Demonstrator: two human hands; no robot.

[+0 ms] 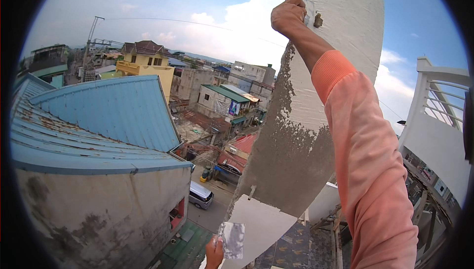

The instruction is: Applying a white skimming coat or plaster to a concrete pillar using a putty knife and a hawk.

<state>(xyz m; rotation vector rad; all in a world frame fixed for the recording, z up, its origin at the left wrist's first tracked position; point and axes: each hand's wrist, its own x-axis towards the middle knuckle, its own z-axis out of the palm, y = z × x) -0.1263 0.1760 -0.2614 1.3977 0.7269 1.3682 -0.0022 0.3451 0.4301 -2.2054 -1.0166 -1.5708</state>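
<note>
My right hand, in an orange sleeve, reaches high to the upper left edge of a narrow concrete column. Its fingers are closed round a putty knife whose blade lies at the column's face. White plaster coats the upper part with rough streaks; a bare grey band lies below it, then a smooth white area. Beside the blade is a small brown patch. Low down, my left hand grips a flat metal plastering blade with whitish smears; its handle is hidden.
A short stub sticks out of the column's grey part. Left of the column the ground drops to a street with a van. A blue metal roof stands at left. At right are a white railing wall and wooden supports.
</note>
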